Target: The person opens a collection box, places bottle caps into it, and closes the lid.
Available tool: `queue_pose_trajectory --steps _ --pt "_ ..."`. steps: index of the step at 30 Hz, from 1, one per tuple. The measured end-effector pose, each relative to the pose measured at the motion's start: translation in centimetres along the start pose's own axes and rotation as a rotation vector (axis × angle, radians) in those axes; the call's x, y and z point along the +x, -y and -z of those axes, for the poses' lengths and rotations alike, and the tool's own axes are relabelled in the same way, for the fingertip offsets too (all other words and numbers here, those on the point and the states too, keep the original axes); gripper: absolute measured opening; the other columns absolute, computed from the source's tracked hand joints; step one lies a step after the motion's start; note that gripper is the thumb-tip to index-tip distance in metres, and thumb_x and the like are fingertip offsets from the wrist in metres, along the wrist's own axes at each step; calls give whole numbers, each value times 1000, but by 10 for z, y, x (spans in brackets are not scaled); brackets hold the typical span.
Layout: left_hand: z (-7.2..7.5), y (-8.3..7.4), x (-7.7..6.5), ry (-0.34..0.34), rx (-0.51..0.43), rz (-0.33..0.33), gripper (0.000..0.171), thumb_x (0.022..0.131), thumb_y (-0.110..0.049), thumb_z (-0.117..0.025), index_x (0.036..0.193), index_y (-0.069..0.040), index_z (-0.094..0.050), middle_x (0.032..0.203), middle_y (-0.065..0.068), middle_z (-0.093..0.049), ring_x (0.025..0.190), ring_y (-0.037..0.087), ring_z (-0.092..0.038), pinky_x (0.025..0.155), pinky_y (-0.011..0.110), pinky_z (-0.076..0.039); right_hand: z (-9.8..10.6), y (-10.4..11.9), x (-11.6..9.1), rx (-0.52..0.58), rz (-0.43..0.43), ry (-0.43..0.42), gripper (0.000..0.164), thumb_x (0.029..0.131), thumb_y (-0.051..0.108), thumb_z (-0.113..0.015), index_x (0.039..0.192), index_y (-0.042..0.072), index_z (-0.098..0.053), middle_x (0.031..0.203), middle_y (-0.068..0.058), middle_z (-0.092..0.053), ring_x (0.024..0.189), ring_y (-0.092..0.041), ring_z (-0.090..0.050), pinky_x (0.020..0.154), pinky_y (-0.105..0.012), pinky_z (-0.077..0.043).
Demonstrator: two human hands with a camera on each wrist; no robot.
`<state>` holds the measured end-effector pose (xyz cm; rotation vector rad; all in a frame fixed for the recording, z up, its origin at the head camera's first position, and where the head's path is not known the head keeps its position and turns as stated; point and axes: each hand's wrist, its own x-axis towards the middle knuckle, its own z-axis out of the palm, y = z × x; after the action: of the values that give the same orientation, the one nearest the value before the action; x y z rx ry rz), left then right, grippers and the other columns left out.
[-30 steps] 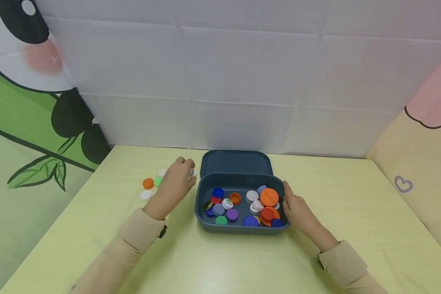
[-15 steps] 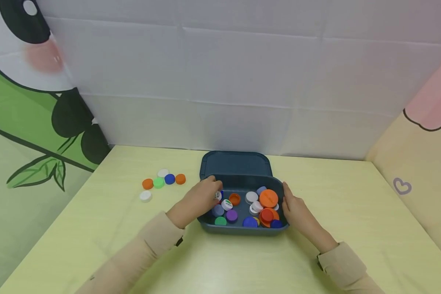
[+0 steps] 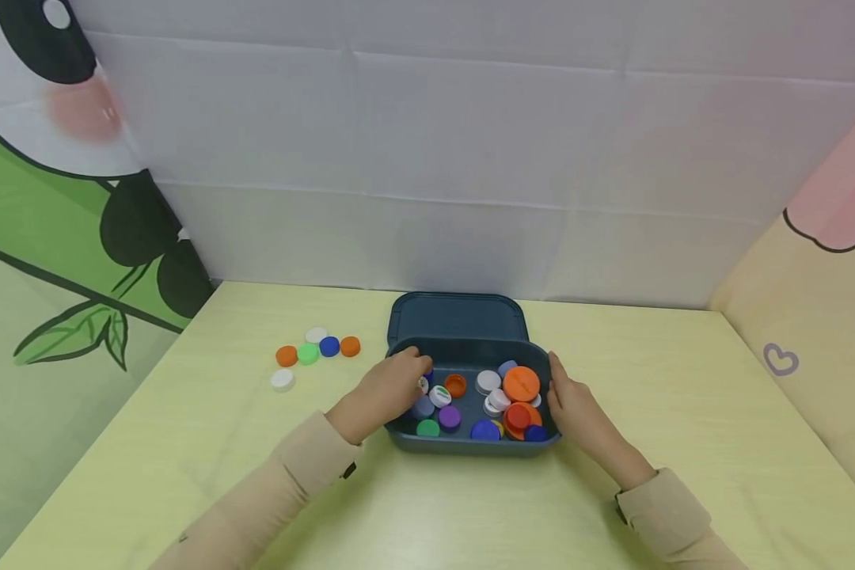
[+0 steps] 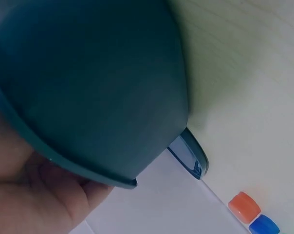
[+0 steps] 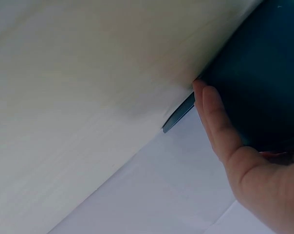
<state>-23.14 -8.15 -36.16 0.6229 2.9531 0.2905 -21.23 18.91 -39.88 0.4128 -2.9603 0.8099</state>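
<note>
A dark blue lunch box [image 3: 470, 448] stands on the table with several colourful bottle caps inside. My left hand [image 3: 385, 389] reaches over its left wall. The fingertips pinch a white bottle cap [image 3: 423, 385] low in the box, partly hidden by the hand. Nearby lie a purple cap [image 3: 450, 417], a green cap [image 3: 428, 427] and an orange cap [image 3: 455, 385]. My right hand [image 3: 577, 408] rests against the box's right side, its fingers straight along the outer wall in the right wrist view. A large orange cap [image 3: 522, 383] lies in the right half.
The lid [image 3: 458, 317] lies behind the box. On the table to the left are several loose caps, among them an orange cap [image 3: 286, 356], a light green cap [image 3: 308, 353], a blue cap [image 3: 329, 347] and a white cap [image 3: 282, 380]. A pale wall [image 3: 435, 237] closes the back.
My left hand has carried the white bottle cap from the table's left side rightward into the box, then lowered it slightly. The right hand has stayed against the box.
</note>
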Motion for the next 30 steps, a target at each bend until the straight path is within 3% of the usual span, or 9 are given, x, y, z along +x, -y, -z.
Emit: queue_pose_trajectory --steps 10,17,22,30 --pt "19 16 -7 -256 -92 19 18 86 -15 -61 101 -6 -63 93 9 -60 80 19 -58 70 30 -52 0 0 -1 4 19 -19 51 92 2 -41 136 -15 -23 95 -30 -60 73 -23 -58 68 -37 -53" --pt "29 45 -4 -338 -111 111 18 86 -14 -59 100 -3 -63 92 13 -61 72 22 -57 63 33 -51 0 0 0 6 29 -30 50 92 2 -42 135 -15 -24 96 -30 -60 74 -23 -59 69 -39 -53" --pt "26 69 0 -308 -70 173 20 85 -10 -59 102 1 -62 92 16 -61 70 24 -57 57 33 -49 0 0 0 4 33 -33 50 91 1 -42 135 -16 -24 96 -31 -60 74 -24 -59 71 -41 -53" --pt "13 98 10 -165 -49 261 28 83 -2 -54 109 7 -58 100 23 -58 89 33 -56 70 40 -50 -1 0 1 0 30 -30 50 91 1 -42 135 -15 -24 84 -25 -60 71 -22 -58 70 -39 -53"
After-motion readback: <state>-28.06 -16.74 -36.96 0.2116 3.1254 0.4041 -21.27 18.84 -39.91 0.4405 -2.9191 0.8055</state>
